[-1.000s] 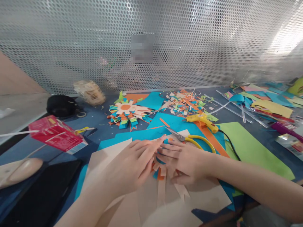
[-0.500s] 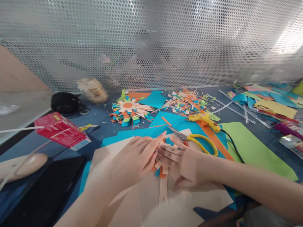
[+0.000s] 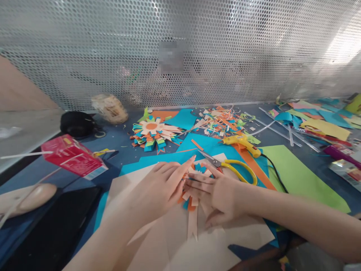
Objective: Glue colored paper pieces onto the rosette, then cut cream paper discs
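A small layered paper rosette (image 3: pixel 192 201) in orange, blue and peach lies on peach sheets (image 3: pixel 158 241), with a notched paper tail pointing toward me. My left hand (image 3: pixel 159 182) rests at its left side, index finger stretched forward and thumb apart from it. From the right, my right hand (image 3: pixel 218 192) lies over the rosette with its fingers extended, touching its middle. The fingers hide much of the rosette's centre. Just beyond my right hand are yellow-handled scissors (image 3: pixel 239 167), blades pointing away to the left.
A yellow glue gun (image 3: pixel 242 143) with a black cord lies behind the scissors. Farther back are a larger paper flower (image 3: pixel 153 131) and paper scraps (image 3: pixel 222 120). On the left stand a pink drink carton (image 3: pixel 72 156) and a dark flat device (image 3: pixel 53 226). A perforated metal panel (image 3: pixel 113 49) closes the back.
Both hands stay at the rosette with nearly the same pose. The rosette and its tail appear slightly farther left and up; the whole view has shifted a little.
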The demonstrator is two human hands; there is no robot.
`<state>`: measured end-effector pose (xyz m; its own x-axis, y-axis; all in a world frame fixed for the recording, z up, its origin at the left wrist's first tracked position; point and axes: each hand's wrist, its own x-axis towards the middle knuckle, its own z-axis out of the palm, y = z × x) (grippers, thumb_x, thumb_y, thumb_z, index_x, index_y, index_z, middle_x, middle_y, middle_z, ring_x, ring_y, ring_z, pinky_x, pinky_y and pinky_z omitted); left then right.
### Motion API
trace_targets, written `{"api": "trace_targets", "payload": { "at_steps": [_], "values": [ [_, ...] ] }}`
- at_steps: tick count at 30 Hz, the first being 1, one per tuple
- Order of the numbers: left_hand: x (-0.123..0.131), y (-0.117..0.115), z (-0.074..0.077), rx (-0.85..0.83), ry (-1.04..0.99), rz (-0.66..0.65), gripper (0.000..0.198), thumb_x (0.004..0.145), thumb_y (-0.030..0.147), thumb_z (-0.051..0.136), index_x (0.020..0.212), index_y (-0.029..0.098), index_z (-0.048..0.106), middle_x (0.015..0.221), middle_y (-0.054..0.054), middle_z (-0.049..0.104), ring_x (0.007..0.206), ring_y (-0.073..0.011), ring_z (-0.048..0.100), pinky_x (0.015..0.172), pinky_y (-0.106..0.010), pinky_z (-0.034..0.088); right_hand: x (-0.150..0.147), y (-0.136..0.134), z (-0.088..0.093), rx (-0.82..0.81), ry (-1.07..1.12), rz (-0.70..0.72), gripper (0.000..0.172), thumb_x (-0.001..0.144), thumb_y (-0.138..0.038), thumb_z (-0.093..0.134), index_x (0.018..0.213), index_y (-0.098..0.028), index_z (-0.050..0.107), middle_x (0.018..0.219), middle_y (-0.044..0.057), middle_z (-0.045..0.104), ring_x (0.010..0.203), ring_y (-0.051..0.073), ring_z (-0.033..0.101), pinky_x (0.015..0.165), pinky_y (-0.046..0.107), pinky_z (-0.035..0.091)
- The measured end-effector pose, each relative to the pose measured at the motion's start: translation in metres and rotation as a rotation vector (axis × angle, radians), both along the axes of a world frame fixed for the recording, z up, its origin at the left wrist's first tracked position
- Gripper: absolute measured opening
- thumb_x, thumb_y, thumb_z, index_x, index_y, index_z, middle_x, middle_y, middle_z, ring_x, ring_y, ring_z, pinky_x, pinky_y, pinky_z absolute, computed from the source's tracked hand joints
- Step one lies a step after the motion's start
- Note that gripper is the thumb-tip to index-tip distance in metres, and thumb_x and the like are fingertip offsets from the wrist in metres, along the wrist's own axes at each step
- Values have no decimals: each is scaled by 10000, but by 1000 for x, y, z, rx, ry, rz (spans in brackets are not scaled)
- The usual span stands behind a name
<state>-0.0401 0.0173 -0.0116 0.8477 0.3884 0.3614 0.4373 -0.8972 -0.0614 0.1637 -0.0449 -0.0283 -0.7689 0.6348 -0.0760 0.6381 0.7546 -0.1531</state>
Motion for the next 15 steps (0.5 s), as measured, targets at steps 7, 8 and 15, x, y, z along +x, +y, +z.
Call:
{"api": "trace_targets", "payload": {
  "at_steps": [7, 8, 15],
  "values": [
    [0, 2, 0, -24, 19, 7, 444, 895, 189, 333, 1325, 134, 433, 1008, -101, 685, 905, -212, 636, 755, -311, 499, 0, -2, -1, 91, -11, -43, 905, 814, -626, 444, 1422, 3, 210, 1497, 211, 124, 1398, 322, 38, 1106, 544, -14],
    [0, 3, -1, -16, 15, 9, 433, 895, 192, 339, 1309, 126, 450, 1027, -108, 680, 923, -215, 632, 767, -311, 496, 0, -2, -2, 105, -9, -50, 911, 806, -629, 454, 1418, 8, 227, 1499, 218, 117, 1394, 337, 48, 1107, 543, 1],
    [-1, 3, -3, 27, -1, 25, 404, 898, 183, 336, 1272, 125, 476, 1043, -106, 675, 942, -207, 627, 783, -299, 488, -1, 1, -6, 130, 67, -28, 891, 804, -601, 474, 1411, 11, 249, 1480, 251, 209, 1359, 397, 173, 1084, 579, 108]
  ]
}}
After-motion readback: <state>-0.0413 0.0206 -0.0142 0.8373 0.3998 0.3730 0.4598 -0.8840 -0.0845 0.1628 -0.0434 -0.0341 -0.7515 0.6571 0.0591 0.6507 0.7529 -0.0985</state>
